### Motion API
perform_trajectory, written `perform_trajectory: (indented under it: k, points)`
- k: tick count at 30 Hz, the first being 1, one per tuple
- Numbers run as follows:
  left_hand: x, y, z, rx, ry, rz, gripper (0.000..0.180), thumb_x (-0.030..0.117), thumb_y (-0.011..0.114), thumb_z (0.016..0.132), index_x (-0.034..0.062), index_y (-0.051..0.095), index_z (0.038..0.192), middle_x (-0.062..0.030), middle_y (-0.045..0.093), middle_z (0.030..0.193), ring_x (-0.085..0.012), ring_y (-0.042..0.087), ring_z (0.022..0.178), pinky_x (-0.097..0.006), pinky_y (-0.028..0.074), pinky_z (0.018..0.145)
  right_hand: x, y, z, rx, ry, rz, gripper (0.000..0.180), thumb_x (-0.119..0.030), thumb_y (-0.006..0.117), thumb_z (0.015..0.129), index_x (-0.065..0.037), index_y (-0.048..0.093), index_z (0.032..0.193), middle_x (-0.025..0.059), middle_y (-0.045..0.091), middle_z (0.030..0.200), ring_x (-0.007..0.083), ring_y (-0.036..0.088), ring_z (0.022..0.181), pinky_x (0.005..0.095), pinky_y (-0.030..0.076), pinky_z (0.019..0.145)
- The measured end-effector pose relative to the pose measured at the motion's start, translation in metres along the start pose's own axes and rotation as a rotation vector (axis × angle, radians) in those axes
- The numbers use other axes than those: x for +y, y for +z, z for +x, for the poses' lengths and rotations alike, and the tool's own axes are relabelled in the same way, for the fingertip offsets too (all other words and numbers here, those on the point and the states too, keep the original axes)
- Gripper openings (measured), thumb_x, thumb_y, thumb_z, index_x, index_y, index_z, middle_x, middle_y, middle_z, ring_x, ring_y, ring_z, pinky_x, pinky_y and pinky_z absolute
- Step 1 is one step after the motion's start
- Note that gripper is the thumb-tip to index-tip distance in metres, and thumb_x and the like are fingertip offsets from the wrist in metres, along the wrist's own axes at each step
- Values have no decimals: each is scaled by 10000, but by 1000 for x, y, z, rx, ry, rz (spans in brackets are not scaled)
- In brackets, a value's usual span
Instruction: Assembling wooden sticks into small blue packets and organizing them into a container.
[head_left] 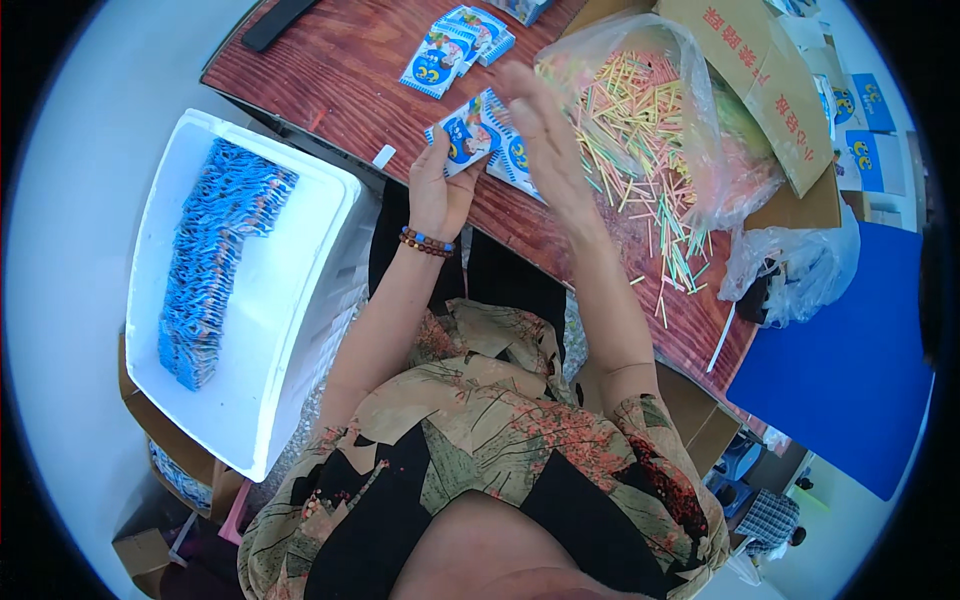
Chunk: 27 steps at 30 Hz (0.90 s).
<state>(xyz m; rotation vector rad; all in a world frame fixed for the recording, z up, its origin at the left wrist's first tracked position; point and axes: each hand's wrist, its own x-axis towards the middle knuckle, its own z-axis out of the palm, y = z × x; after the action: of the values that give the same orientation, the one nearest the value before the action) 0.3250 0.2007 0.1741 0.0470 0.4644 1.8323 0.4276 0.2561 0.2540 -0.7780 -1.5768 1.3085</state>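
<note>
My left hand (pixel 440 190) pinches a small blue-and-white printed packet (pixel 466 138) between thumb and fingers, above the table's near edge. Just right of it is my right hand (pixel 548 150), its fingers stretched out and smeared by motion, with nothing visible in them. Between the two hands, another blue-and-white packet (pixel 513 165) shows partly behind the held one. Farther back lies a small overlapping pile of the same packets (pixel 440 58). To the right of my right hand, many thin pastel sticks (pixel 630 110) spill from a clear plastic bag (pixel 705 150) onto the table.
A white plastic tub (pixel 290 300) at my left holds tightly packed rows of blue packets (pixel 215 260). An open cardboard box (pixel 760 90) stands at the right behind the bag. A crumpled clear bag (pixel 800 270) hangs by the reddish wooden table (pixel 340 60). Another person (pixel 770 522) sits at lower right.
</note>
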Motion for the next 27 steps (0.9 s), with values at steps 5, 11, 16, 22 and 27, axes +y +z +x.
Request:
perform_trajectory:
  k: [5,11,16,22,27]
  points:
    - [4,4,-2,-56,7,-50,331,258,475,972,-2,520,1170,-116,598,1172,-231,594,1058,-415,485,924,2,-5,-2,-121,-21,-367,289,-77,639,847,9,596,1120,46,631,992,98,584,864,246,466,770]
    - [11,1,0,-106,5,-98,322,228,479,969,13,501,1209,-106,585,1204,-222,556,1125,-414,432,989,-7,-6,16,-113,96,-143,161,-104,628,861,32,679,930,38,655,793,77,583,752,220,459,701]
    - [19,-4,5,-96,74,16,381,232,465,972,19,451,1287,-92,543,1274,-218,504,1197,-421,363,1058,1,-5,32,-152,20,-248,170,-122,614,881,14,684,957,4,650,744,52,572,683,202,450,619]
    - [33,-2,9,-62,94,90,269,60,535,923,2,513,1185,-124,595,1159,-186,589,1058,-332,477,920,12,5,35,-224,128,11,143,-129,615,885,-13,665,953,-13,639,756,35,568,690,193,461,611]
    - [36,-21,25,101,242,196,314,16,589,883,-3,492,1181,-122,606,1099,-175,613,984,-309,500,869,41,17,46,-230,184,-243,118,-123,653,846,-16,629,803,7,627,704,44,570,644,194,431,553]
